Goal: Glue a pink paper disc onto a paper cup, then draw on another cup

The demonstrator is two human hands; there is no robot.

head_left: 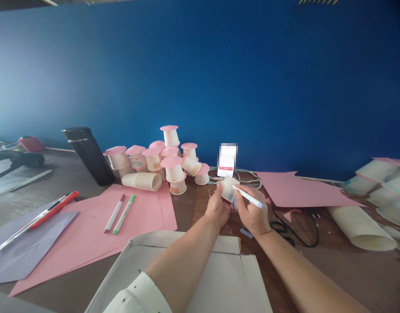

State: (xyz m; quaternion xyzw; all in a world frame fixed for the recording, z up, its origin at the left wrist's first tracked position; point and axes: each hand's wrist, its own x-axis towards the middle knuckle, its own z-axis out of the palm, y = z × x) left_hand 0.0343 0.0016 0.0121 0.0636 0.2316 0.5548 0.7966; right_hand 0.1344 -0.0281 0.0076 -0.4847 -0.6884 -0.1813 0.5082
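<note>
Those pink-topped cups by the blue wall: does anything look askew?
Yes. Toward the right of the pink-topped cups, one tilted cup leans sideways, while most around it stand upright. A nested cup stack nearby also lies on its side.

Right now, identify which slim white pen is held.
The blue-ended white pen, in the right hand; the green-ended pen and brown-ended pen lie on pink paper.
</note>
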